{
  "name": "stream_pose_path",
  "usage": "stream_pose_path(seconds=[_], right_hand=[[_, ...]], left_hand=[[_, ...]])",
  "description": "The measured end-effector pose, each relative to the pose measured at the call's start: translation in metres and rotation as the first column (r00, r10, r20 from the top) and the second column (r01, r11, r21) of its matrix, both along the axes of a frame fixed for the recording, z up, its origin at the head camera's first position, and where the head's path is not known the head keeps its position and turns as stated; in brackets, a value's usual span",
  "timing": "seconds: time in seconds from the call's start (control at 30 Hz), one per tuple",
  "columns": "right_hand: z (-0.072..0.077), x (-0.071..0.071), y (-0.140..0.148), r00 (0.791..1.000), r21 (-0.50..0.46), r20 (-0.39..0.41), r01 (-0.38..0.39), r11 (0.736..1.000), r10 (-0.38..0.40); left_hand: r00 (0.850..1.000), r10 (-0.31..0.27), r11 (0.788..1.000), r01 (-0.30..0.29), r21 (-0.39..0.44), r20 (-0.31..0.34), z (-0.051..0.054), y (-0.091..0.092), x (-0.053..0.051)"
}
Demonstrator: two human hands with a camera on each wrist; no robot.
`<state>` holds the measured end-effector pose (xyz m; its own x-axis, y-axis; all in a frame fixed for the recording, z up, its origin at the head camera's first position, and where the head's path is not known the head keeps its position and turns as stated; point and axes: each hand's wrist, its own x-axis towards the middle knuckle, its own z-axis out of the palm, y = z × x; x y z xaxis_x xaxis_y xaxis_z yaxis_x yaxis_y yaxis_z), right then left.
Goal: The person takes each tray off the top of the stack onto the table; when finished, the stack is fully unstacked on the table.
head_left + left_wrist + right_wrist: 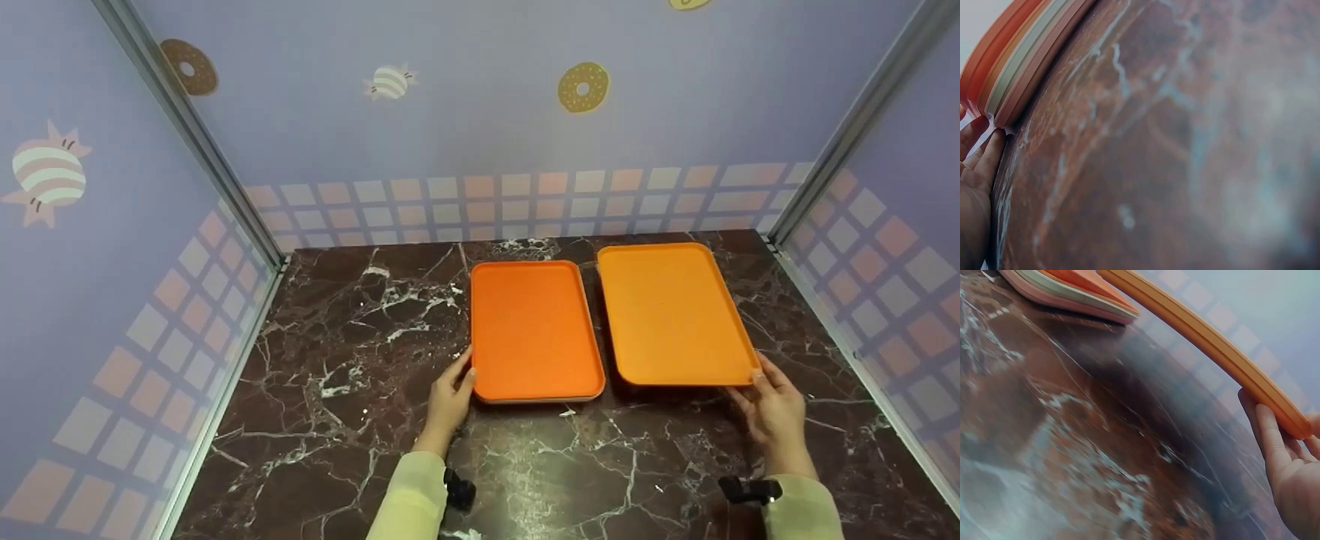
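Note:
A stack of trays topped by a bright orange tray (536, 330) lies on the dark marbled table. Its edges in the left wrist view show several layers: orange, a pale greenish tray (1024, 48) and a pinkish tray (1044, 59) at the bottom. My left hand (448, 401) touches the stack's left side near the front corner, its fingers (991, 154) fairly straight against the edges. My right hand (772, 412) grips a yellow-orange tray (675, 315) at its front right corner, thumb on the rim and fingers beneath. In the right wrist view that tray is raised off the table.
The marbled table (315, 360) extends to the left and in front of the trays. A lilac back wall (480, 127) with a checked border rises behind it. Metal-edged side panels (862, 322) stand at left and right.

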<state>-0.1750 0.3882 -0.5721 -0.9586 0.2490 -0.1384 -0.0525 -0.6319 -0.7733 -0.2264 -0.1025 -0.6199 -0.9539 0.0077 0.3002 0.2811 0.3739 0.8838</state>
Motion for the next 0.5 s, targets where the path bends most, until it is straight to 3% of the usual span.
stream_pose_path(seconds=[0.5], right_hand=[[0.000,0.001,0.058,0.998,-0.161,-0.062,-0.044,0.986,0.034]], left_hand=[[1.000,-0.001,1.000,0.001,0.004,-0.008,-0.002,0.000,-0.001]])
